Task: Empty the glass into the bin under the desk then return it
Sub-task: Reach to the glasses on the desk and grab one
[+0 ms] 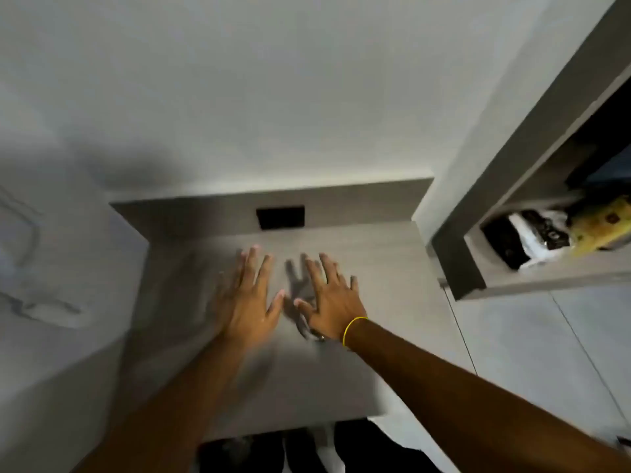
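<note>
Both my hands hover flat over the grey desk (368, 377), fingers spread and palms down. My left hand (251, 298) is left of centre and holds nothing. My right hand (333, 298), with a yellow band (353, 331) on its wrist, is beside it, thumbs almost touching. A small blurred glinting object (312, 332) shows on the desk just under my right thumb; I cannot tell whether it is the glass. Dark shapes (239, 452) lie below the desk's front edge, too blurred to name as the bin.
A black rectangular plate (280, 216) sits in the desk's raised back panel. To the right, a wall niche (532, 281) holds a black-and-white bag (526, 237) and a yellow packet (601, 223). A pale wall rises behind the desk.
</note>
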### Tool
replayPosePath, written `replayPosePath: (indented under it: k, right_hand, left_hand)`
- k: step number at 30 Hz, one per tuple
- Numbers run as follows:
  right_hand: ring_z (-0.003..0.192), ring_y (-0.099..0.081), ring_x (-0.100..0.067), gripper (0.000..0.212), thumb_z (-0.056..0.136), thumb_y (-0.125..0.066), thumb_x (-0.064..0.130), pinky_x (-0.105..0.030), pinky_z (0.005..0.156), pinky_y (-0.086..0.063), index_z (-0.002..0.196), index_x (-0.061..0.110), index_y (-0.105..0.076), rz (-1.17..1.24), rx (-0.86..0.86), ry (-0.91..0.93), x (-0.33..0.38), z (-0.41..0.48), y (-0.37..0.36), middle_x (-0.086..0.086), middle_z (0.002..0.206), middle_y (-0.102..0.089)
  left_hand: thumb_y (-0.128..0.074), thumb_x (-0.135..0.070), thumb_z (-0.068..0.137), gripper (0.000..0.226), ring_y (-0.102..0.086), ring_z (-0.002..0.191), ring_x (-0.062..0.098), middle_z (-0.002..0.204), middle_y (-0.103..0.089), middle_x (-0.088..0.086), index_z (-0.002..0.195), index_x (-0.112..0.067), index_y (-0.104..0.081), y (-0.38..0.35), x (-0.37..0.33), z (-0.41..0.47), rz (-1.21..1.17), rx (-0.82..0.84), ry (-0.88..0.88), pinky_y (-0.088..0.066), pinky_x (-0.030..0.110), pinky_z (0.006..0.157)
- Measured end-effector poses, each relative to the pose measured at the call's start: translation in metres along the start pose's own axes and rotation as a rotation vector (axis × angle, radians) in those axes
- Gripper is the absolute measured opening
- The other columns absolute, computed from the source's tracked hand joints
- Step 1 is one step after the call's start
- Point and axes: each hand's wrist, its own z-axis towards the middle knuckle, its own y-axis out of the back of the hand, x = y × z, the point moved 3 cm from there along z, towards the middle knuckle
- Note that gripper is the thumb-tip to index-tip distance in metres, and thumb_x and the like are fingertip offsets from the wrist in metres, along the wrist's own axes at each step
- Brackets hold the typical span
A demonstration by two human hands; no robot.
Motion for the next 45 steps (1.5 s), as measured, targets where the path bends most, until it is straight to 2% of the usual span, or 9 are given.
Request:
replayPosePath:
  k: [2, 5, 9, 15, 19, 27, 31, 38, 45]
  right_hand:
    - [0.161, -0.011, -0.036, 0.095, 0.089, -0.045, 0.069, -0.069, 0.120, -0.025, 0.165, 0.030, -0.003, 0.009, 0.083, -0.074, -0.012, -0.001, -0.035, -0.006, 0.176, -0.002]
    - [0.148, -0.035, -0.032, 0.098, 0.076, -0.059, 0.063, -0.057, 0.101, -0.046, 0.159, 0.024, -0.025, -0.057, 0.080, -0.115, -0.024, -0.017, -0.078, -0.005, 0.169, -0.025]
    - [0.133, -0.046, -0.033, 0.101, 0.064, -0.066, 0.048, -0.050, 0.088, -0.049, 0.155, 0.023, -0.031, -0.069, 0.041, -0.136, -0.028, -0.012, -0.088, -0.006, 0.161, -0.032]
    - [0.127, -0.046, -0.039, 0.109, 0.059, -0.077, 0.040, -0.048, 0.092, -0.052, 0.154, 0.016, -0.032, -0.115, 0.157, -0.073, -0.028, 0.008, -0.085, -0.012, 0.149, -0.040]
    - [0.120, -0.049, -0.037, 0.094, 0.061, -0.082, 0.032, -0.046, 0.089, -0.055, 0.142, 0.014, -0.040, -0.123, 0.192, -0.041, -0.026, 0.017, -0.077, -0.011, 0.137, -0.044]
    - [0.128, -0.048, -0.037, 0.093, 0.067, -0.083, 0.028, -0.049, 0.097, -0.053, 0.147, 0.015, -0.037, -0.108, 0.227, -0.020, -0.025, 0.016, -0.070, -0.010, 0.144, -0.043]
    - [0.131, -0.045, -0.039, 0.092, 0.068, -0.082, 0.026, -0.053, 0.100, -0.052, 0.147, 0.016, -0.037, 0.003, 0.202, -0.025, -0.032, 0.008, -0.062, -0.010, 0.147, -0.039]
    - [0.127, -0.049, -0.040, 0.112, 0.065, -0.086, 0.038, -0.055, 0.099, -0.054, 0.159, 0.014, -0.030, 0.037, 0.061, -0.180, -0.102, -0.012, -0.029, -0.013, 0.142, -0.042]
    - [0.132, -0.047, -0.044, 0.108, 0.070, -0.086, 0.037, -0.057, 0.102, -0.053, 0.158, 0.007, -0.031, -0.060, 0.055, -0.211, -0.161, -0.023, -0.028, -0.018, 0.146, -0.043]
  left_hand:
    - [-0.047, -0.052, 0.099, 0.077, -0.030, 0.162, 0.038, 0.177, -0.030, 0.015, 0.165, -0.014, -0.039, -0.039, 0.007, -0.023, -0.014, 0.080, 0.069, -0.031, 0.075, 0.121]
    - [-0.041, -0.050, 0.101, 0.073, -0.026, 0.164, 0.035, 0.179, -0.026, 0.012, 0.167, -0.018, -0.037, -0.094, 0.012, -0.079, -0.038, 0.188, 0.155, -0.029, 0.073, 0.123]
    - [-0.039, -0.047, 0.103, 0.068, -0.027, 0.163, 0.038, 0.177, -0.029, 0.014, 0.166, -0.019, -0.040, -0.129, 0.009, -0.108, -0.009, 0.205, 0.226, -0.022, 0.073, 0.122]
    - [-0.041, -0.051, 0.103, 0.071, -0.022, 0.165, 0.036, 0.179, -0.027, 0.012, 0.167, -0.021, -0.036, -0.136, 0.012, -0.114, -0.007, 0.185, 0.248, -0.020, 0.072, 0.123]
    - [-0.040, -0.052, 0.104, 0.070, -0.019, 0.166, 0.035, 0.179, -0.025, 0.011, 0.168, -0.022, -0.035, -0.138, 0.013, -0.115, -0.021, 0.166, 0.260, -0.018, 0.072, 0.125]
    - [-0.038, -0.054, 0.105, 0.073, -0.012, 0.168, 0.032, 0.181, -0.020, 0.009, 0.170, -0.025, -0.027, -0.145, 0.016, -0.118, -0.027, 0.117, 0.253, -0.012, 0.069, 0.127]
    - [-0.035, -0.055, 0.106, 0.072, -0.007, 0.168, 0.029, 0.182, -0.016, 0.007, 0.171, -0.026, -0.023, -0.148, 0.018, -0.119, -0.025, 0.109, 0.253, -0.010, 0.069, 0.129]
    - [-0.038, -0.051, 0.106, 0.069, -0.010, 0.168, 0.031, 0.181, -0.020, 0.009, 0.169, -0.024, -0.030, -0.149, 0.019, -0.119, -0.004, 0.124, 0.261, -0.009, 0.069, 0.129]
    - [-0.039, -0.050, 0.105, 0.071, -0.009, 0.168, 0.032, 0.181, -0.018, 0.010, 0.169, -0.024, -0.029, -0.148, 0.018, -0.119, -0.008, 0.136, 0.264, -0.012, 0.070, 0.129]
